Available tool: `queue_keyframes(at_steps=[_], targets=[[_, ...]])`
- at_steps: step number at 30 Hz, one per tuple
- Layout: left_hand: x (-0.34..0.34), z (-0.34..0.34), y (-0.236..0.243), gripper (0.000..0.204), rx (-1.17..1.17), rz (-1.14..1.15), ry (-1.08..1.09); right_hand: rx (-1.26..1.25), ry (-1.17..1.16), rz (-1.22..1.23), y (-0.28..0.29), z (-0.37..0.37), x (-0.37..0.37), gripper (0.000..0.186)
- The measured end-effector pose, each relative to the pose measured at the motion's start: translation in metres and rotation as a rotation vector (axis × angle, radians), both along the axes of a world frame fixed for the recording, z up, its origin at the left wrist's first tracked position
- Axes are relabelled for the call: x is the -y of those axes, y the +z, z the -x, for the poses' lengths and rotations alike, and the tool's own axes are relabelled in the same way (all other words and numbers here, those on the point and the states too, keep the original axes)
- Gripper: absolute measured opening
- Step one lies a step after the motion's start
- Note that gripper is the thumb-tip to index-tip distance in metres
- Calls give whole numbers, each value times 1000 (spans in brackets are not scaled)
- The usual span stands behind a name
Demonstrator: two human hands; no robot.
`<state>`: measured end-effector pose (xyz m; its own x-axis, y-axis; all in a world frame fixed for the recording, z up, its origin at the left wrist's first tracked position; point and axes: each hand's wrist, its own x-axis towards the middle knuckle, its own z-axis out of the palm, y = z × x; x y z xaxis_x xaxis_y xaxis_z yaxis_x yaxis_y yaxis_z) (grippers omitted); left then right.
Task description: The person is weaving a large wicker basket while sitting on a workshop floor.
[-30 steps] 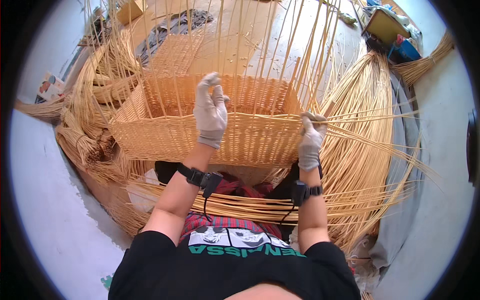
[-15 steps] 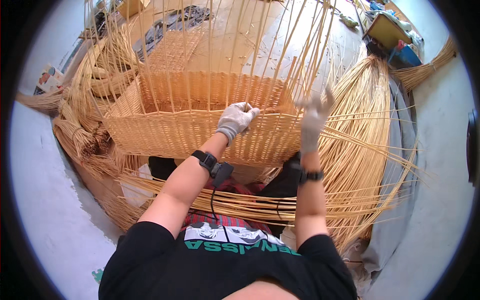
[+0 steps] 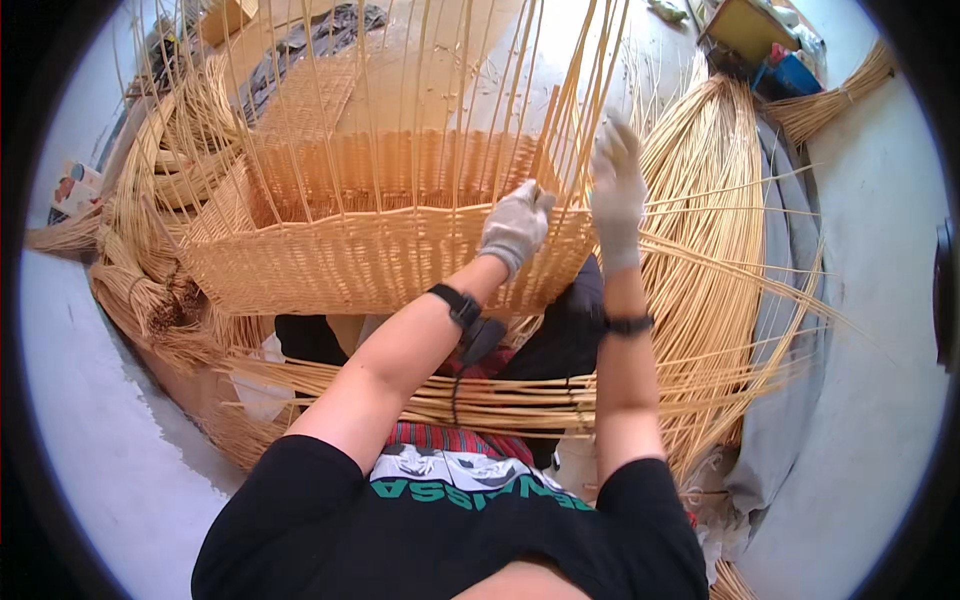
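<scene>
A large rectangular wicker basket (image 3: 400, 258) stands in front of me, its tall upright stakes (image 3: 461, 110) rising from the woven walls. My left hand (image 3: 516, 230), in a pale work glove, is closed on the top edge of the near wall, close to the right corner. Beside that corner my right hand (image 3: 618, 190), also gloved, is raised by a cluster of stakes. Motion smears its fingers, so I cannot make out whether they hold a strand.
A thick bundle of long wicker rods (image 3: 710, 250) lies at the right. More rods (image 3: 500, 405) stretch across my lap. Coiled wicker bundles (image 3: 150, 290) pile up at the left. Behind the basket is a woven panel (image 3: 312, 100); a blue container (image 3: 795, 75) stands far right.
My left hand has slid right along the basket's top edge toward the corner. The right hand has risen a little, and the basket sits farther left in view.
</scene>
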<state>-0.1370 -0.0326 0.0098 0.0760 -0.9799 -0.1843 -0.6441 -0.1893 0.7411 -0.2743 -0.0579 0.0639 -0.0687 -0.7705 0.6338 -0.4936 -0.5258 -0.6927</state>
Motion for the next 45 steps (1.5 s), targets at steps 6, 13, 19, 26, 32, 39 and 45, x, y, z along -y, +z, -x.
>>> queue_keyframes(at_steps=[6, 13, 19, 26, 32, 39, 45], targets=[[12, -8, -21, 44, -42, -12, 2, 433, -21, -150, -26, 35, -5, 26], [-16, -25, 2, 53, -510, 191, -184, -447, 764, -570, -132, -48, -195, 31], [-128, -226, 9, 48, -276, 152, -627, -662, 932, -771, -106, -152, -237, 18], [-311, -476, -21, 38, 295, -271, -203, -707, 111, -151, -37, -57, -188, 11], [-296, -472, 22, 16, 406, 331, 419, -9, 509, -659, -35, -208, -224, 29], [-244, -526, 73, 22, -91, 636, 449, 814, 697, -649, -6, -331, -181, 13], [-217, -641, 56, 43, -50, 251, 592, 978, 685, -656, -8, -395, -157, 7]])
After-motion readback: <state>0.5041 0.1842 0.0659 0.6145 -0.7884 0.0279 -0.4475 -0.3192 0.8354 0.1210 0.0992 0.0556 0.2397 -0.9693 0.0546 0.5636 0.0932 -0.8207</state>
